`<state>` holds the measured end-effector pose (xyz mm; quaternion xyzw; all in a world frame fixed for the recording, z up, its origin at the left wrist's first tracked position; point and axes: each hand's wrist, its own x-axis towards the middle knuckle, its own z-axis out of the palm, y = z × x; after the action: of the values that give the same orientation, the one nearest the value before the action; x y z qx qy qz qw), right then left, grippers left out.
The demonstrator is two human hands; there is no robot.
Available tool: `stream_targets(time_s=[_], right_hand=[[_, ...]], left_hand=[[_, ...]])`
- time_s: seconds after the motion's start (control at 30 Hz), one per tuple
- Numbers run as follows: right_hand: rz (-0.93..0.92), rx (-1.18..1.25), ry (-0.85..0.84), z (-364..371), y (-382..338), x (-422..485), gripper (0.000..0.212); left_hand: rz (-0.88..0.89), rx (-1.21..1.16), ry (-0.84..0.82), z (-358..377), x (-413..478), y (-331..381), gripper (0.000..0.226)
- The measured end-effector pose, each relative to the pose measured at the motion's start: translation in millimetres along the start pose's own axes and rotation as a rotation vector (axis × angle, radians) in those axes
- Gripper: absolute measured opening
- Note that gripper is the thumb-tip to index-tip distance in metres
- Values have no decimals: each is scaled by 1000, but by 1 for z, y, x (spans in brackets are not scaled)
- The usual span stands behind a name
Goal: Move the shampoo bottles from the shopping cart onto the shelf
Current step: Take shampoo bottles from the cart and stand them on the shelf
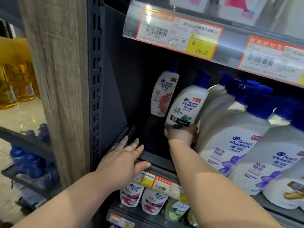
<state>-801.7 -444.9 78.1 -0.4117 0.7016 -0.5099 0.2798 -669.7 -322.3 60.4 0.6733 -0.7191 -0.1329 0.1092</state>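
Observation:
My right hand (181, 134) grips the bottom of a white shampoo bottle (186, 106) with a blue cap and a green leaf label, holding it tilted inside the dark shelf bay (158, 157). Behind it at the back stands another white bottle (164, 93) with a red flower label. My left hand (123, 159) rests flat with spread fingers on the shelf's front edge, holding nothing. The shopping cart is out of view.
Large white pump bottles (230, 145) with purple labels fill the shelf to the right. An upper shelf with price tags (179, 35) hangs overhead. Refill pouches (143, 197) sit on the shelf below. A wooden post (56, 79) and slotted upright (96, 79) bound the bay on the left.

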Motion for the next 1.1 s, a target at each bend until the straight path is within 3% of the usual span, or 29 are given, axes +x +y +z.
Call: stream_targets(time_s=[0.1,0.27,0.6,0.73,0.8,0.97,1.1], right_hand=[[-28,28,-11,-4,1,6,69],[-91,5,-24,-6,5,7,63],[-55,-68,-120,-16,12,-9,79],[-90,-102,-230,-36,15,-32,59],[-180,-120,-292,-51,16,-46,59],[-358,-227,-458,-90,18,-73,40],[-439,-282,-619,-138,13,-102,42]], left_hand=[[1,-6,-14,0,0,0,66],[1,-1,-32,-2,0,0,67],[-9,-6,-41,-2,-1,2,64],[-33,8,-78,-4,-1,2,63],[-58,37,-67,-6,-1,7,63],[-112,-55,150,1,-39,31,69],[-279,-182,178,-1,-107,50,56]])
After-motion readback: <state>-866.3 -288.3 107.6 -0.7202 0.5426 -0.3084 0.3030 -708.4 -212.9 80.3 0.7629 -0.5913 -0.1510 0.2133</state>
